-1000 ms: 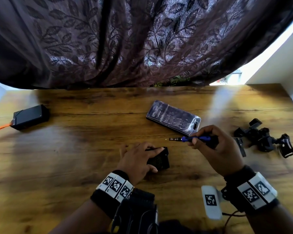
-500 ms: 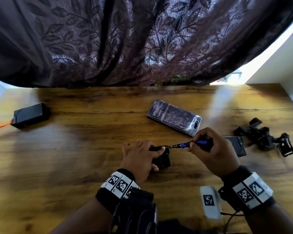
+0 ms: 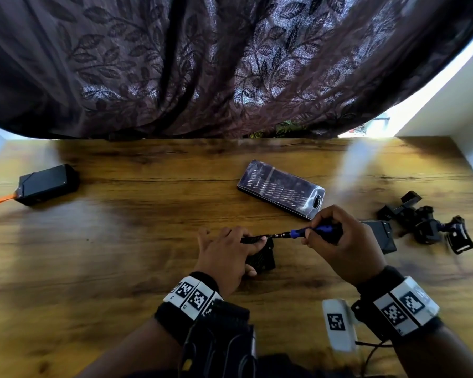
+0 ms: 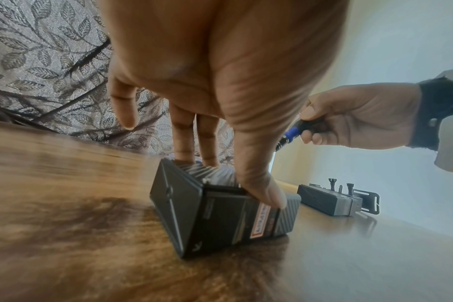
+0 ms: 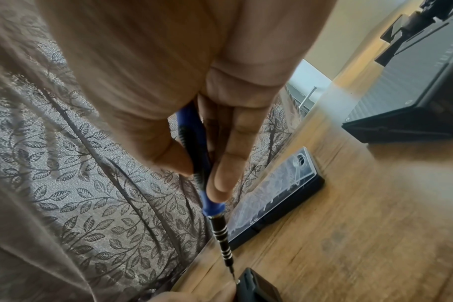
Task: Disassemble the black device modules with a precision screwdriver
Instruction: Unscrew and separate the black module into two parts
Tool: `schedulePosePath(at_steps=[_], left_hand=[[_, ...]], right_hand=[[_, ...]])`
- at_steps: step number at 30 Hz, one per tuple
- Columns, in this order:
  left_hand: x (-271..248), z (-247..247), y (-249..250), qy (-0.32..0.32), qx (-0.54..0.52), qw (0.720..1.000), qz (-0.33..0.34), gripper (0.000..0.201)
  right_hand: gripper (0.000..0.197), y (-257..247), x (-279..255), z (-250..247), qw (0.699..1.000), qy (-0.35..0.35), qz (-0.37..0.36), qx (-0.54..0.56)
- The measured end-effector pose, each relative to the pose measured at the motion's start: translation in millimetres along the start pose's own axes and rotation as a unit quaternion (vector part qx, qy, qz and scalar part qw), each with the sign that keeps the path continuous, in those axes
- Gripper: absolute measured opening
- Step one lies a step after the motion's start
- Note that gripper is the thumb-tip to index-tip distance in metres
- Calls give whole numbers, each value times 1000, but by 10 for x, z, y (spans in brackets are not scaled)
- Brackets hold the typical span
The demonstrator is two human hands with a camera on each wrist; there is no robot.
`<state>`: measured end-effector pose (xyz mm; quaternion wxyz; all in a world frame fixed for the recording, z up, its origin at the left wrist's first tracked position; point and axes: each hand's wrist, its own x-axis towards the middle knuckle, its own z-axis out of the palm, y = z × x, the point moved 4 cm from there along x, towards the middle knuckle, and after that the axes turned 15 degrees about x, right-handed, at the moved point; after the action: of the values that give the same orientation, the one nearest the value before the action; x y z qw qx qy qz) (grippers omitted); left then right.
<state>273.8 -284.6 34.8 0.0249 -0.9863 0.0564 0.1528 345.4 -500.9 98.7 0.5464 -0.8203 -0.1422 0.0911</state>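
Note:
A small black ribbed device module (image 3: 261, 259) (image 4: 220, 214) stands on the wooden table (image 3: 120, 255). My left hand (image 3: 224, 257) (image 4: 220, 102) holds it, fingers on its top and thumb on its near side. My right hand (image 3: 342, 246) (image 5: 194, 122) pinches a blue-handled precision screwdriver (image 3: 309, 232) (image 5: 207, 194) held level. Its tip touches the module's upper right edge (image 5: 242, 281) by my left fingertips. A second black module (image 3: 380, 234) (image 4: 326, 202) lies flat just right of my right hand.
A clear-lidded bit case (image 3: 281, 190) (image 5: 277, 196) lies beyond my hands. A pile of black mount parts (image 3: 426, 222) sits at the far right. A black box with an orange cable (image 3: 45, 184) rests far left. A dark leaf-patterned curtain (image 3: 230, 64) hangs behind the table.
My right hand brought the screwdriver left until its tip met the module. My left hand shifted its fingers up onto the module's top, and the module tilted more upright.

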Motion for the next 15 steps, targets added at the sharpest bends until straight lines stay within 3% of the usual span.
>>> schedulePosePath(at_steps=[15], left_hand=[[-12,13,27,12,1,1000,-6,69]], right_hand=[[33,-132,77,60,996,-35,-57,-56]])
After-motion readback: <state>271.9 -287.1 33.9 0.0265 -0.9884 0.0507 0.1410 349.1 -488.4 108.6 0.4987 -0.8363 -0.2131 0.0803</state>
